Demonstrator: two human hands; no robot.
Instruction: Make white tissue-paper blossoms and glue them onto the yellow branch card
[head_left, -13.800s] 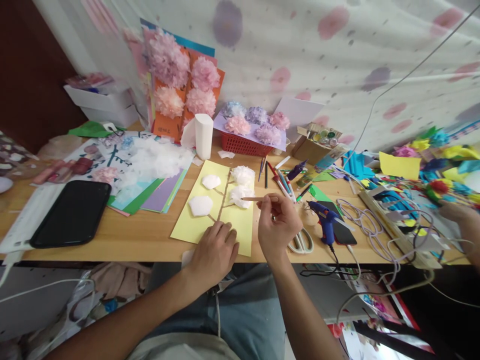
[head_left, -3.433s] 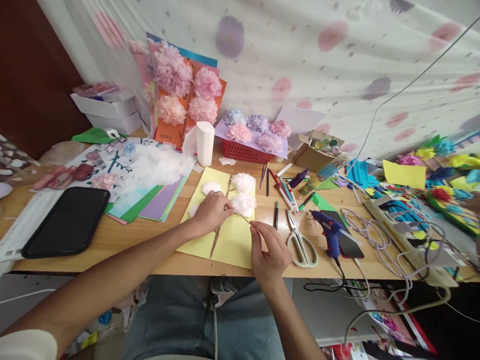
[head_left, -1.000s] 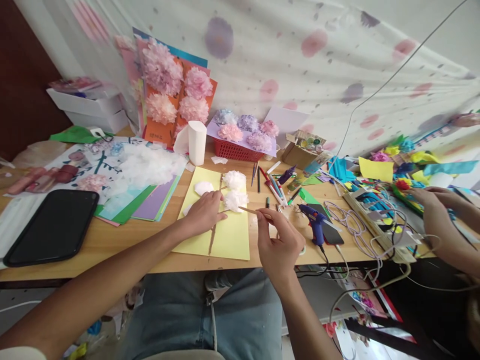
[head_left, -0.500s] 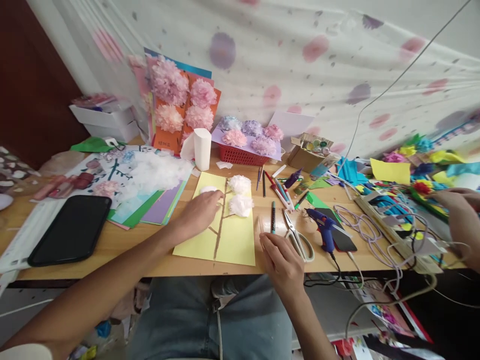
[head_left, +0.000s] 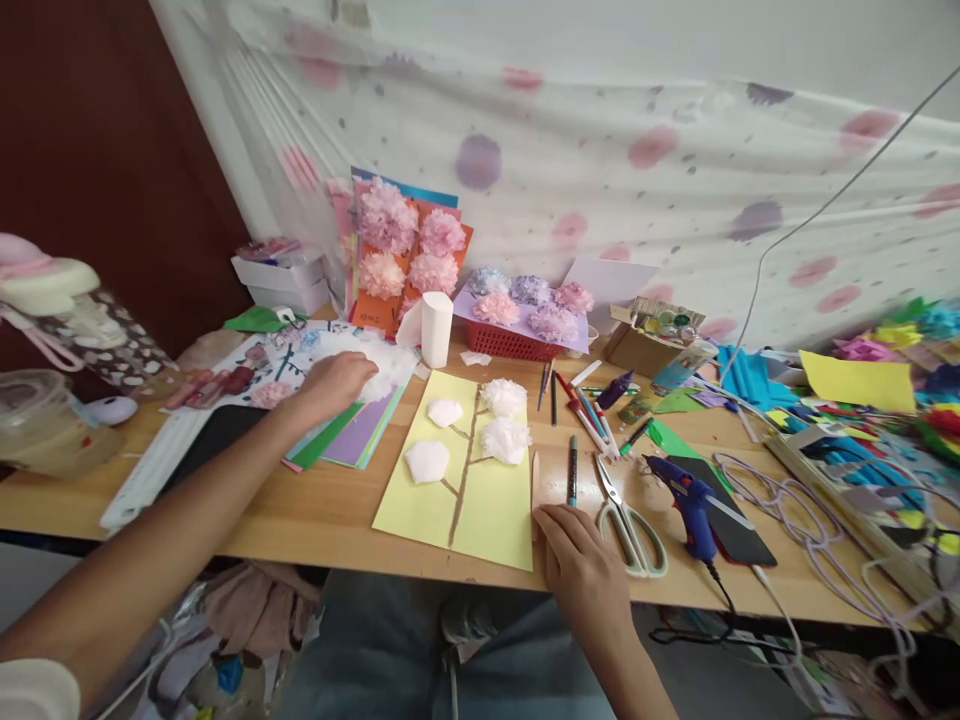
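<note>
At the upper left, my left hand (head_left: 337,385) reaches over a fluffy pile of white tissue paper (head_left: 390,365), its fingers closed at the pile's edge; the fingertips are partly hidden. A yellow sheet of card (head_left: 491,525) lies in front of me with a brown branch drawn on it. Two fluffy white tissue flowers (head_left: 505,440) sit right of the stem, and two flatter white tissue pieces (head_left: 427,461) sit left of it. Beside the card's right edge, my right hand (head_left: 585,560) rests on the table, closed on a thin wooden stick (head_left: 535,480).
Scissors (head_left: 630,530), a teal marker (head_left: 573,470) and a blue glue gun (head_left: 690,505) with its cord lie on the right. Behind stand a white bottle-like container (head_left: 436,330) and a red basket (head_left: 495,340) under paper flowers. A drinking bottle (head_left: 97,320) stands far left.
My left hand has moved from the card leftward to the tissue pile, uncovering the left white pieces. My view has swung left. Another hand at the far right is out of view.
</note>
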